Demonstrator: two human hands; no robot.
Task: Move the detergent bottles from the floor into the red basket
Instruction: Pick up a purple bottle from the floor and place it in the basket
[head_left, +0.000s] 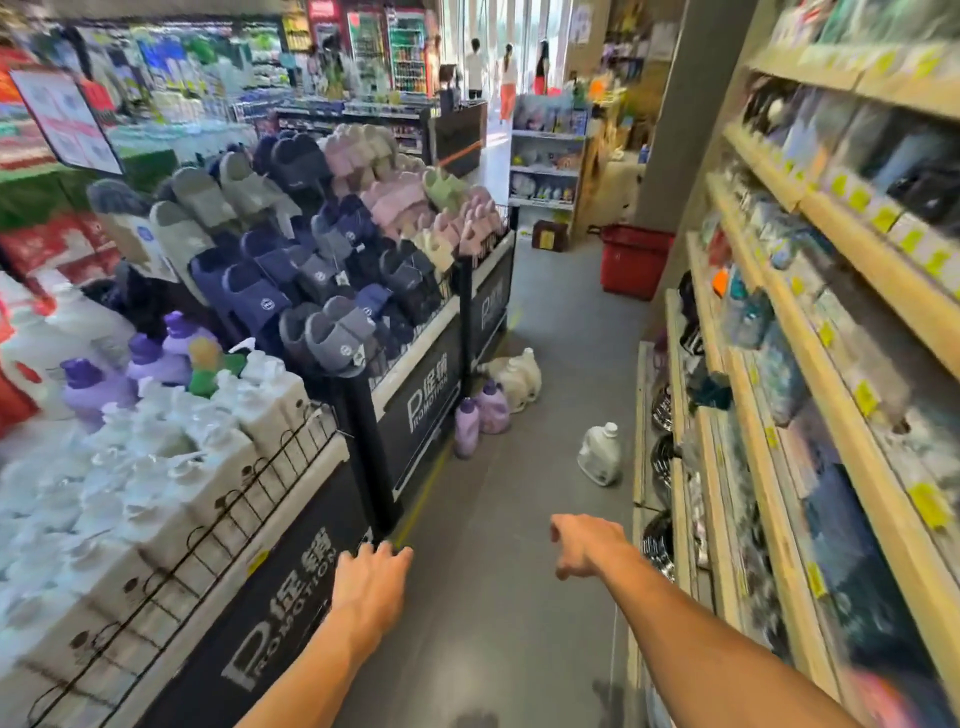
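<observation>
Several detergent bottles stand on the grey aisle floor. A white bottle (601, 453) stands alone beside the right shelf base. Two purple bottles (480, 418) and cream-white bottles (517, 378) cluster against the black promotion stand. The red basket (632, 261) sits on the floor farther down the aisle, by the right shelving. My left hand (371, 579) and my right hand (584, 543) reach forward low over the floor, both empty with relaxed fingers, well short of the bottles.
A black promotion stand (415, 410) piled with slippers and boxed bottles lines the left side. Wooden shelves (779, 364) of goods line the right. The grey aisle floor (545, 322) runs between them toward a small shelf unit (545, 166) and people far off.
</observation>
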